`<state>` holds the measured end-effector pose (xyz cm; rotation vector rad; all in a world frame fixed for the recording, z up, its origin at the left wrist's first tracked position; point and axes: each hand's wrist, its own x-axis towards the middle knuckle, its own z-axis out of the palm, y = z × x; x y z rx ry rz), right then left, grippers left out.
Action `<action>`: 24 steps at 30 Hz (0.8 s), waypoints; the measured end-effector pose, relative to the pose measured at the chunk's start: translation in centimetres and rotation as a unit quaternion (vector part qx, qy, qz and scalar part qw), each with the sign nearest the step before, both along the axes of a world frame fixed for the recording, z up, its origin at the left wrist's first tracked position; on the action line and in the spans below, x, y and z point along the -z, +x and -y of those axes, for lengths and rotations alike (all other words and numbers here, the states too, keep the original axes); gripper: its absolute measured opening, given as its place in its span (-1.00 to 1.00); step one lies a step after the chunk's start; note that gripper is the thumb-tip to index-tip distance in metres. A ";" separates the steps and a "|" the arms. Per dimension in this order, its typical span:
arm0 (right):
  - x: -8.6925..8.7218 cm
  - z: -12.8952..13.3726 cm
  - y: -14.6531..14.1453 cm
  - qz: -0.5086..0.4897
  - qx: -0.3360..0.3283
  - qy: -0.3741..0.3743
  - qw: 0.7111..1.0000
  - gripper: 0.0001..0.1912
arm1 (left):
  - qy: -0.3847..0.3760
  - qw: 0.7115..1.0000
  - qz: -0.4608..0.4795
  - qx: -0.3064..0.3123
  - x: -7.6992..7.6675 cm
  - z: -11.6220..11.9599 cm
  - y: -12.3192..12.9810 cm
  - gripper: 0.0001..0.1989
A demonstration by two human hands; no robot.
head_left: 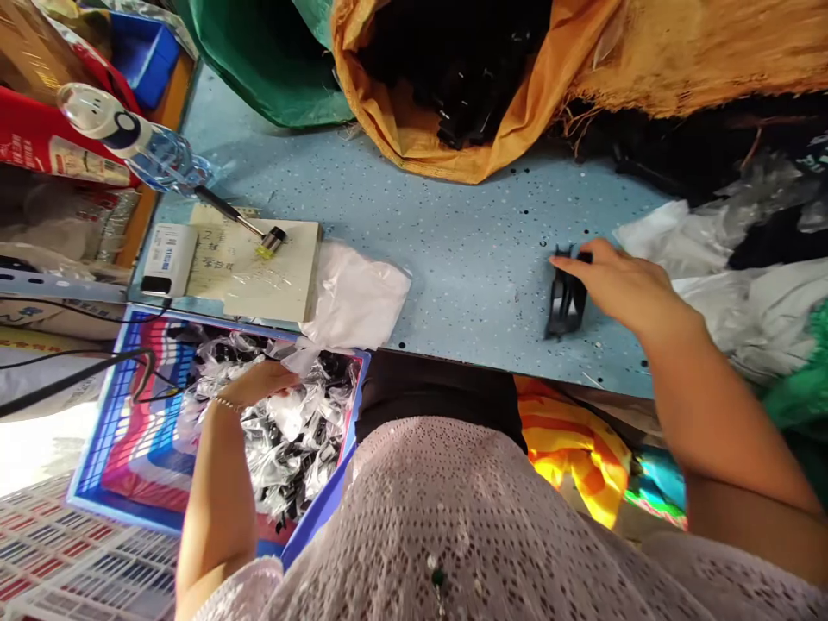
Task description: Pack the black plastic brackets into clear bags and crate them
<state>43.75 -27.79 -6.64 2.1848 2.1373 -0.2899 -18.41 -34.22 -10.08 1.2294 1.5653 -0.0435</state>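
Observation:
At the right of the blue speckled table (466, 259), my right hand (614, 280) pinches the top of a black plastic part (566, 302) between thumb and fingers. My left hand (268, 381) is over the blue basket (109, 414) at the lower left, beside clear plastic bags with black pieces (291, 448). Its fingers are partly hidden near the plastic, so whether they hold anything is unclear. A stack of white bags (366, 297) lies at the table's front edge, just above the basket.
An orange sack (414, 147) of black parts and a green sack (259, 69) stand at the back. A notepad (259, 276), a hammer-like tool (239, 220), a white box (169, 259) and a bottle (148, 151) are at the left. Plastic bags (743, 267) lie at the right.

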 end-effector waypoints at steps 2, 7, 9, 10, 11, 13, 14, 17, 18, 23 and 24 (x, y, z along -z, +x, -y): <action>-0.4 0.2 -0.5 0.082 -0.052 -0.047 0.994 -0.53 | -0.005 0.985 0.155 0.070 -2.9 -0.2 4.8 -0.74; 0.1 1.4 -2.5 0.005 -0.186 -0.050 0.981 -0.59 | 0.361 0.926 0.100 0.050 -3.4 -3.5 18.1 -0.79; 0.9 1.9 -2.8 -0.074 -0.189 -0.088 0.975 -0.52 | 0.416 0.909 0.000 0.026 -1.2 -5.3 20.7 -0.92; 1.3 2.2 -2.8 -0.106 -0.175 -0.105 0.973 -0.49 | 0.414 0.910 -0.016 0.010 -0.2 -6.1 21.0 -0.98; 1.7 2.4 -2.8 -0.137 -0.155 -0.115 0.972 -0.48 | 0.395 0.918 -0.004 -0.014 0.6 -6.8 20.9 -0.92; 2.2 2.8 -3.2 -0.222 -0.097 -0.119 0.963 -0.49 | 0.332 0.936 0.079 -0.085 1.4 -7.7 19.7 -0.82; 2.3 2.9 -3.7 -0.291 -0.059 -0.119 0.947 -0.50 | 0.295 0.939 0.129 -0.124 1.5 -8.0 19.0 -0.79; 2.3 2.9 -7.7 -0.575 0.054 -0.152 0.802 -0.54 | 0.232 0.914 0.249 -0.219 0.9 -8.2 17.8 -0.72; 2.2 2.7 -9.8 -0.662 0.078 -0.175 0.725 -0.55 | 0.234 0.902 0.271 -0.240 0.6 -8.1 17.9 -0.68; 2.1 1.2 -20.9 -0.822 0.084 -0.312 0.469 -0.50 | 0.286 0.880 0.308 -0.222 -0.4 -7.1 19.7 -0.55; 2.2 0.8 -22.3 -0.824 0.087 -0.318 0.460 -0.52 | 0.295 0.883 0.300 -0.208 -0.6 -6.9 19.8 -0.56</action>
